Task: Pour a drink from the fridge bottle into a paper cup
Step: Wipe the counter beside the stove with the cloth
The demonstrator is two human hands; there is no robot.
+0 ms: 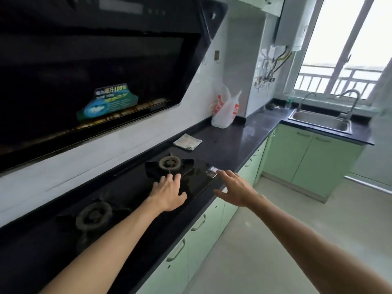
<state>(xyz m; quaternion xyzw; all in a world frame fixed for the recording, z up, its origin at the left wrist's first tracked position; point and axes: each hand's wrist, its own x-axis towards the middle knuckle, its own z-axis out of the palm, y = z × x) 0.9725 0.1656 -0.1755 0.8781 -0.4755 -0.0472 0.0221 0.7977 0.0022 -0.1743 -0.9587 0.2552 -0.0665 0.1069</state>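
Over the black glass gas hob (197, 183) set into the dark stone surface (244, 136), both of my hands are spread and hold nothing. My left hand (168, 193) rests palm-down, fingers splayed, just in front of the round cast-iron burner (169, 163). My right hand (235, 188) hovers at the hob's front corner, fingers loose, index extended toward the small printed label there.

Step in hand, by my judgement: the very outset, before any task item has been fetched. Neither the fridge, the bottle nor the paper cup appears in view; their whereabouts cannot be told from here. The next move calls for turning away from the hob to find the fridge, and for locating a cup.

Containers present:
- white plastic carrier bag with red print (226, 109), standing against the tiled wall on the surface; contents hidden. It might hold cups, though that is a guess.
- stainless steel sink basin (322, 120) below the window, with two curved taps; it looks empty, though its floor is only partly seen.
- pale green cabinets (305, 153) beneath, doors closed.

A folded grey cloth (187, 141) lies beyond the burner, apart from the bag.
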